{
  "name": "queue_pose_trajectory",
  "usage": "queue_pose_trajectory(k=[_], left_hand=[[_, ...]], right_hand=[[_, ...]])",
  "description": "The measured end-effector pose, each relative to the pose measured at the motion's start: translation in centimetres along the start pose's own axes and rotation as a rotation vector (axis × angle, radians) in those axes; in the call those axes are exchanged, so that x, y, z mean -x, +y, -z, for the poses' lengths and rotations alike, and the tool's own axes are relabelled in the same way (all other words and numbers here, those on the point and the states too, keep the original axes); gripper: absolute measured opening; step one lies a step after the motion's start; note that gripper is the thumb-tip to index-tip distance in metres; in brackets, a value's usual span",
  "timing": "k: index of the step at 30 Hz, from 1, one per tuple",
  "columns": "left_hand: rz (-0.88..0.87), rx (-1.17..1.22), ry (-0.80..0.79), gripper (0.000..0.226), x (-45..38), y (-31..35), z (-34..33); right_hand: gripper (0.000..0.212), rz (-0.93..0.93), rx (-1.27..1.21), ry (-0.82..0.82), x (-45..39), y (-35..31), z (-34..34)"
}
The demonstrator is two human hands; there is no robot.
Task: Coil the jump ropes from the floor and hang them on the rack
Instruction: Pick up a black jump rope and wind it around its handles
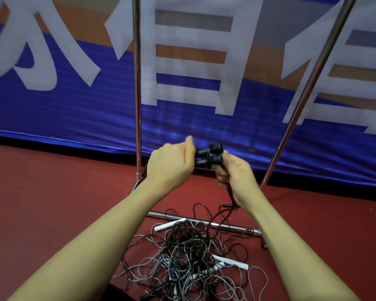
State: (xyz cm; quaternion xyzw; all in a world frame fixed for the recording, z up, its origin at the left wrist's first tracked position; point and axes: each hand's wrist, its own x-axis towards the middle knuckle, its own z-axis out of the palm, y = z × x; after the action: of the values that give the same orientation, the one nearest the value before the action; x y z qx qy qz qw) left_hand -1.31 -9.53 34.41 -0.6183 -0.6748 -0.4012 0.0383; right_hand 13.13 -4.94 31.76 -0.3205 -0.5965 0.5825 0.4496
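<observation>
Both hands (201, 166) gripping black rope handles (208, 156) — tangled ropes (187, 257) below

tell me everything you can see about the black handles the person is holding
The black handles are short, dark, matte cylinders, plastic by the look, bunched side by side in front of the blue banner. How many there are is hard to tell. The left hand grips one end and the right hand the other. A thin black cord hangs from below the right hand to the tangled pile on the red floor.
</observation>
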Motion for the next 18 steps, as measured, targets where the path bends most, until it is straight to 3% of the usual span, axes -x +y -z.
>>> queue_pose_trajectory(k=[3, 7, 18], left_hand=[[0.142, 0.007, 0.016, 0.042, -0.6, -0.3, 0.1], [0.253, -0.053, -0.03, 0.049, -1.1, -1.2, -1.2], [0.348, -0.238, -0.15, 0.053, -0.6, -3.6, -2.6]], right_hand=[[0.04, -0.013, 0.023, -0.105, 0.7, -0.2, -0.9], [0.041, -0.006, 0.124, -0.156, 1.2, -0.5, -1.1], [0.041, -0.038, 0.283, -0.294, 1.9, -0.5, -1.1]])
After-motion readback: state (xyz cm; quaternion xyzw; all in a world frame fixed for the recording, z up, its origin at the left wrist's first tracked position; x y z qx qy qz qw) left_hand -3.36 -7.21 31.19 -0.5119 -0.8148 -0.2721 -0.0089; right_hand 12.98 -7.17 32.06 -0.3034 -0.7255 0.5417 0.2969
